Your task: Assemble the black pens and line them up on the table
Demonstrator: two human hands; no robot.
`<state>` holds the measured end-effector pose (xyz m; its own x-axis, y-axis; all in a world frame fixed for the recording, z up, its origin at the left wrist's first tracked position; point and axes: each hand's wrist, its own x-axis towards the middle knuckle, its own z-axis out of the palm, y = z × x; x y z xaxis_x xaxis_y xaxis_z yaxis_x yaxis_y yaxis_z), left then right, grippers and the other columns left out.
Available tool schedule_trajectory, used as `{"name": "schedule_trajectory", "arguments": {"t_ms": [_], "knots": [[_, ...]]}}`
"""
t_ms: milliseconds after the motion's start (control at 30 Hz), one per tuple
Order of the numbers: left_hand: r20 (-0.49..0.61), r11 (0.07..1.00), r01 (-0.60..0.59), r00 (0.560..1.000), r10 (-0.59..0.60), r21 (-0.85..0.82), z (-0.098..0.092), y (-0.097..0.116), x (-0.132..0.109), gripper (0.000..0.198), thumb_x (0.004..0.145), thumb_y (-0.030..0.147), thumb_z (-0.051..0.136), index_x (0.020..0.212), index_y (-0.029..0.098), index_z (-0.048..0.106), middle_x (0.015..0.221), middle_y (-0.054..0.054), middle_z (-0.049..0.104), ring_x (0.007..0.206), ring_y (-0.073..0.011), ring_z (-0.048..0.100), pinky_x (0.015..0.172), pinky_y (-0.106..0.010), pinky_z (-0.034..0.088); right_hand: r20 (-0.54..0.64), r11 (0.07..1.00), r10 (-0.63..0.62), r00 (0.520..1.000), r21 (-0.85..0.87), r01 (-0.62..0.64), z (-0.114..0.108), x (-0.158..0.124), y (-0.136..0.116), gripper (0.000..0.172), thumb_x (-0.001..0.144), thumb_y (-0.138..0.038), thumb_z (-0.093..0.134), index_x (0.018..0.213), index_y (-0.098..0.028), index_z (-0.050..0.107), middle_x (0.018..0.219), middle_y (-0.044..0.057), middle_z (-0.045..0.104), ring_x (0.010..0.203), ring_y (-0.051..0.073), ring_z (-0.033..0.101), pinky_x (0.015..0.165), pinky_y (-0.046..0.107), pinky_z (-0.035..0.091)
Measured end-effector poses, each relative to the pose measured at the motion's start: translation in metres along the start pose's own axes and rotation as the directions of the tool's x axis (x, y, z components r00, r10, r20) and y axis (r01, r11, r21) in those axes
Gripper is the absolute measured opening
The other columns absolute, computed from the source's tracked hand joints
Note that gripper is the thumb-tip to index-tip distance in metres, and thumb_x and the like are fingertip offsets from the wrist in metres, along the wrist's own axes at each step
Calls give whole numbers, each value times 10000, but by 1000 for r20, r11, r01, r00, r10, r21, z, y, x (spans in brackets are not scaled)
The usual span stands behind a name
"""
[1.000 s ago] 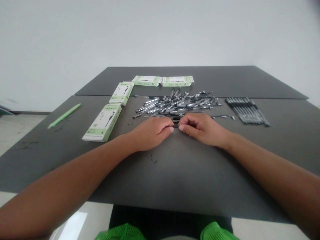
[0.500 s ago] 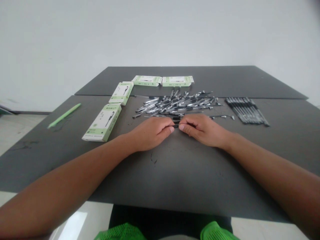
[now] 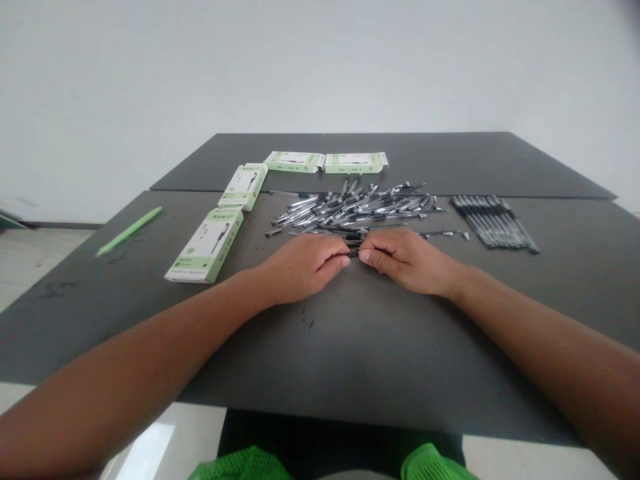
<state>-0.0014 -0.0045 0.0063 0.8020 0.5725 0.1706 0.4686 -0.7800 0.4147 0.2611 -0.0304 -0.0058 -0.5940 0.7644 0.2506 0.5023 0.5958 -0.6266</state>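
Observation:
My left hand (image 3: 305, 265) and my right hand (image 3: 404, 259) rest on the dark table (image 3: 350, 347), fingertips meeting. Both are closed on the two ends of one black pen (image 3: 354, 253); only a short dark piece shows between the fingers. Just beyond the hands lies a loose heap of black-and-clear pens (image 3: 353, 207). A neat row of black pens (image 3: 493, 220) lies to the right of the heap.
Four green-and-white pen boxes lie at the left and back: one nearest (image 3: 206, 244), one behind it (image 3: 243, 186), two along the back (image 3: 295, 161) (image 3: 356, 162). A green pen (image 3: 129, 231) lies far left. A few loose pen parts (image 3: 445, 233) sit near my right hand.
Both hands have stayed in place, with only slight finger movement on the pen between them.

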Motion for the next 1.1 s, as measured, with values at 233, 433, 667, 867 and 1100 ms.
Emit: {"name": "schedule_trajectory", "arguments": {"t_ms": [233, 433, 667, 867, 1100], "knots": [[12, 998, -6, 1000, 5, 65, 0, 0, -2, 274, 1110, 325, 528, 1089, 164, 748, 982, -76, 782, 931, -237, 716, 804, -342, 465, 24, 1000, 22, 999, 4, -23, -1, 1, -1, 364, 1147, -427, 545, 901, -189, 670, 807, 5, 653, 739, 144, 570, 697, 286, 376], [26, 1000, 25, 999, -24, -3, 0, 0, 0, 258, 1112, 314, 523, 1097, 167, 735, 997, -71, 784, 901, -215, 710, 783, -326, 465, 3, 998, 64, 998, 26, -64, 3, 0, 0, 326, 1127, -408, 574, 920, -188, 696, 789, -6, 650, 714, 139, 559, 674, 282, 380], [40, 998, 58, 998, -56, -33, 1, -3, 0, 241, 1105, 325, 535, 1072, 176, 722, 959, -52, 768, 843, -198, 687, 741, -319, 439, -28, 994, 90, 996, 61, -88, 5, -1, 0, 286, 1109, -425, 616, 1024, -185, 746, 856, 6, 690, 774, 153, 606, 704, 286, 427], [54, 998, 50, 997, -48, -35, 1, -3, 0, 220, 1083, 336, 572, 1049, 182, 726, 920, -48, 756, 820, -194, 676, 733, -318, 428, -94, 984, 146, 985, 119, -135, 6, -1, 0, 381, 1152, -475, 522, 1027, -189, 740, 726, -12, 635, 677, 157, 599, 664, 292, 439], [62, 998, 50, 997, -48, -40, 1, -2, -1, 220, 1079, 329, 573, 1043, 180, 730, 896, -42, 751, 790, -183, 662, 723, -318, 419, -366, 980, 176, 914, -28, -199, 5, 1, 11, 227, 1092, -313, 579, 1089, -192, 771, 834, 33, 746, 763, 205, 683, 769, 340, 500]]}}
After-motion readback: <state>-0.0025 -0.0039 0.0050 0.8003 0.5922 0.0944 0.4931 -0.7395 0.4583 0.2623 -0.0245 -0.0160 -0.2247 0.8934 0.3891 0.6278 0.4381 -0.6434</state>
